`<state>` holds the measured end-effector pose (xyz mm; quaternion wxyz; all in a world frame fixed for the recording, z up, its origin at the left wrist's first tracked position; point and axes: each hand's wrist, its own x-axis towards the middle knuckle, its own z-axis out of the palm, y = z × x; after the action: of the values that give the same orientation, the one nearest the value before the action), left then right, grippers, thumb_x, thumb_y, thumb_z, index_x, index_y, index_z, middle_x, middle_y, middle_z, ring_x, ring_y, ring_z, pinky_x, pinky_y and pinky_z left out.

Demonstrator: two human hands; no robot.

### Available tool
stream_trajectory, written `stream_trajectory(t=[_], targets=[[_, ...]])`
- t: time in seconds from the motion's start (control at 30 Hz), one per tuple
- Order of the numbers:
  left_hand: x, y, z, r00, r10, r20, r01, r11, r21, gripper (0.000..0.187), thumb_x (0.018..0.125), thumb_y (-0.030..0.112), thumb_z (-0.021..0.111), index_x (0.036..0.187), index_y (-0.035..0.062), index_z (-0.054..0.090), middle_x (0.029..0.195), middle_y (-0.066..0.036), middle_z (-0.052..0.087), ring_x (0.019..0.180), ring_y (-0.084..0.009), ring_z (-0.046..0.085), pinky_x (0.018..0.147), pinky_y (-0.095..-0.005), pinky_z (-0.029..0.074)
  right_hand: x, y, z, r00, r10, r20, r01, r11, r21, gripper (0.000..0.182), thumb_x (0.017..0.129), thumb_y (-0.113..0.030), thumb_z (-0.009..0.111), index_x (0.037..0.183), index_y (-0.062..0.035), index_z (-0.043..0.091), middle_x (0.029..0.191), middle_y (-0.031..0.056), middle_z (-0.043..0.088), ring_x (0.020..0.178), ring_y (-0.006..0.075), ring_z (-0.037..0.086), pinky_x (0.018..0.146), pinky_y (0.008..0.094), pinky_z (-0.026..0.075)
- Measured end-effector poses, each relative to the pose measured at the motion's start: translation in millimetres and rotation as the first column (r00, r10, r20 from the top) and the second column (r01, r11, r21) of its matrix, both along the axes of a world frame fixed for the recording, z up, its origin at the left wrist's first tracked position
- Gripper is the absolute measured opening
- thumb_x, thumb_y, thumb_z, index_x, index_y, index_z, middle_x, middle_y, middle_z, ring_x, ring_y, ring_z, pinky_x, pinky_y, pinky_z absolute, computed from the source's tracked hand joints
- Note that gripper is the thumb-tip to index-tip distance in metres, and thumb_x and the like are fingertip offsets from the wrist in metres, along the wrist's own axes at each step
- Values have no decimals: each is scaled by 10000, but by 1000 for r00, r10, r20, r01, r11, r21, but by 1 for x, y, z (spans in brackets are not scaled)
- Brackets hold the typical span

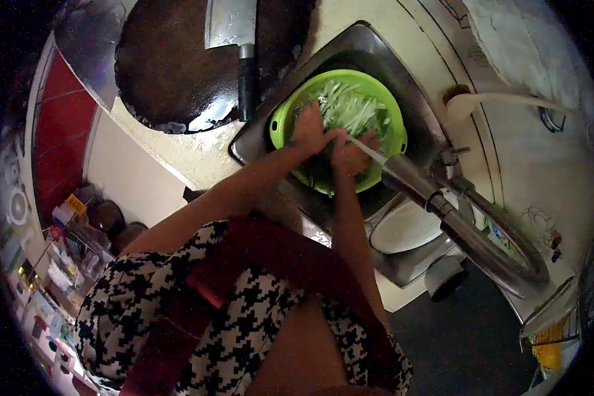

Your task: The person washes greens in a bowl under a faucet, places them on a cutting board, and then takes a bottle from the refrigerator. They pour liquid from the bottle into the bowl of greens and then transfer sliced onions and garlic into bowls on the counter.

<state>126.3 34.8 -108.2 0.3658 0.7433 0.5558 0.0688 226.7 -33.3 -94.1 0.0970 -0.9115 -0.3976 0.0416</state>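
Note:
A bright green plastic colander or basin [387, 96] with slots in its rim sits in the dark sink [369, 41]. Pale green and white vegetable strips [353, 109] lie inside it, heaped towards the far side. My left hand [310, 129] reaches in at the left edge of the strips, its thumb spread and its fingers partly hidden. Beside it, my right hand [355, 155] is low in the green vessel, fingers stretched out among the strips. The tap's spout [406, 173] points at my hands, and a stream of water [366, 150] runs down between them.
A cleaver [234, 30] rests on a wet round chopping board [171, 59] left of the sink. A white ribbed dish [408, 228] stands in the second basin. The curved tap neck [495, 254] arches at the right, near a wooden spoon [488, 99].

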Motion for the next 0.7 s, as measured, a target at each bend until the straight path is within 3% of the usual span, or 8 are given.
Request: stream_trajectory(t=[0.17,0.23,0.33,0.4,0.47,0.5,0.57,0.7], targets=[[-1,-11,-78,956,-144,-254,231,906,355,853,812,510,498,1342,-73,171,1263,-318,322,1163,-407,358,931,-466,332,-3,3,-25,994,96,48,-87,985,-149,845,807,-571,460,1368,-6,176,1350,266,262,1253,459,225,1007,575,178],[4,-9,-67,893,-152,-425,288,917,278,850,806,473,525,1357,-51,146,1266,-322,321,1143,-413,380,913,-456,357,-7,7,-15,998,53,-34,-58,983,-174,835,808,-579,443,1383,-43,163,1361,268,242,1257,462,212,994,618,154],[5,-6,-56,958,-137,-252,182,969,168,870,787,427,565,1376,-17,102,1265,-320,326,1112,-410,414,892,-446,388,-2,4,-20,979,165,117,-154,983,-101,808,744,-526,554,1325,-35,285,1300,290,320,1213,476,265,1011,549,202],[0,0,-44,994,-104,-41,105,994,36,908,773,421,586,1379,-13,68,1288,-312,300,1138,-419,383,914,-449,368,2,4,-5,902,389,187,-411,907,97,679,839,-444,454,1362,-72,235,1369,236,250,1251,469,206,997,618,136],[-3,6,-31,990,-68,122,84,987,-138,959,759,436,602,1375,-27,30,1338,-302,243,1210,-443,300,972,-460,310,5,11,24,890,451,71,-451,892,-4,607,888,-395,410,1377,-89,224,1406,201,216,1276,446,181,1004,624,119],[-6,13,-14,989,-26,149,57,977,-204,972,746,436,619,1372,-30,40,1334,-293,254,1206,-424,314,973,-445,312,6,15,39,923,373,-88,-384,900,-205,596,890,-387,415,1373,-88,237,1408,193,217,1282,427,186,1019,596,134],[-13,24,25,980,65,190,4,940,-341,996,719,436,654,1366,-35,60,1324,-276,278,1198,-387,343,976,-415,317,12,7,39,944,210,-254,-267,939,-216,642,832,-433,486,1313,-46,309,1338,217,283,1223,415,262,998,555,202],[-16,6,9,902,263,343,-198,957,-213,956,687,414,712,1328,-44,170,1292,-224,353,1191,-315,381,972,-394,334,38,-10,23,910,-3,-414,93,976,198,815,702,-565,622,1198,50,423,1185,274,431,1079,402,438,932,488,331]])
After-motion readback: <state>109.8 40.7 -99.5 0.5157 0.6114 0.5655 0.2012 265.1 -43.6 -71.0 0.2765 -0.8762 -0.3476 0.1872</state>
